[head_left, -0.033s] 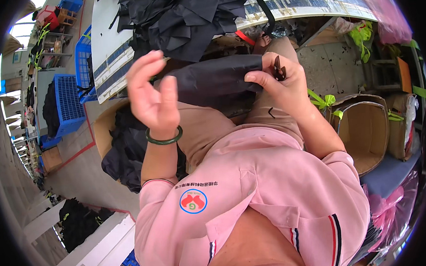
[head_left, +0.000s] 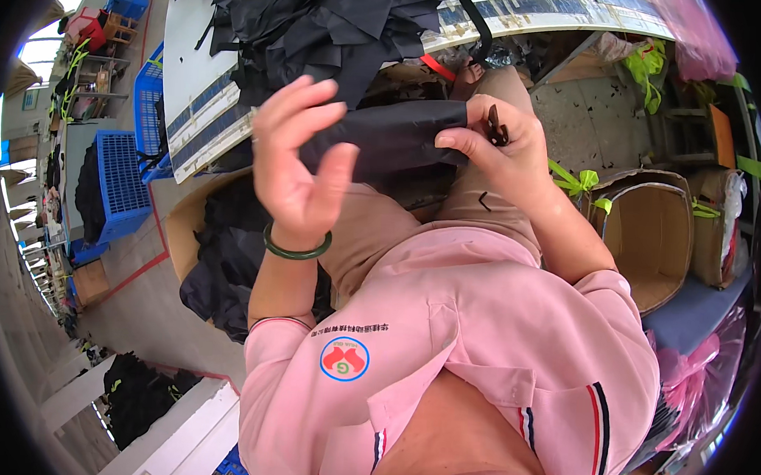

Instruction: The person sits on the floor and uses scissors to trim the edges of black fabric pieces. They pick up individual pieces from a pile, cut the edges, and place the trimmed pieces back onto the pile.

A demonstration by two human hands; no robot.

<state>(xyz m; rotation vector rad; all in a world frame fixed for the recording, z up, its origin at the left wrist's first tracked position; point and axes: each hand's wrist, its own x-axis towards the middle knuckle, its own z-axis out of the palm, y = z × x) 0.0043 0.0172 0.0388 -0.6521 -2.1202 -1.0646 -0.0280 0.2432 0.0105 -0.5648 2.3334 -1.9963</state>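
While right hand [head_left: 495, 149] pinches black fabric [head_left: 393, 136] | left hand [head_left: 299, 166] beside (fingers spread)

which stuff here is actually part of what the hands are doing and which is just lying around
In hand:
- black fabric piece, pinched by the right hand
- small dark tool in the right hand
- left hand, raised and open beside the fabric

Lying about:
- pile of black fabric on the white table
- blue crates
- open cardboard box
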